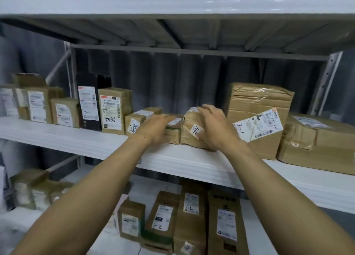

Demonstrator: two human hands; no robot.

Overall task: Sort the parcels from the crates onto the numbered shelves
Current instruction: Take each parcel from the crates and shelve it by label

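1. The tape-wrapped brown parcel (192, 134) sits on the middle shelf (76, 139), close to its front edge, with a small white sticker reading roughly "300" facing out. The right hand (213, 128) lies over its top and right side, fingers fairly straight and reaching left across the top. This looks like steadying or pushing rather than a clamp, though the thumb is hidden.
2. Touching that parcel on its left is a lower, flatter parcel (173, 132). The left hand (159, 129) rests flat on it with fingers extended. The 2 hands are apart, 1 on each parcel, probably seating both in the gap in the row.
3. The gap lies between a small box (134, 124) on the left and a large crumpled carton (257, 105) just beside the wrapped parcel on the right. Both carry a handwritten "2-1", as does the label on a black box (88, 105) further left. A box marked "7936" (113, 110) stands between the black box and the small one. The repeated code suggests this level is 2-1, which would explain the placement.
4. On the lower shelf (259, 235), 2 upright parcels, one (161, 218) beside the other (190, 201), read "2-2", which fits the same scheme.
5. Hard to make out:
   - The crates are out of view, and no number plate shows on the rack.
   - The left hand hides most of the flat parcel, and its fingertips are blurred.
   - No shelf code is readable on the wrapped parcel.
   - The parcels at the far left are smeared.
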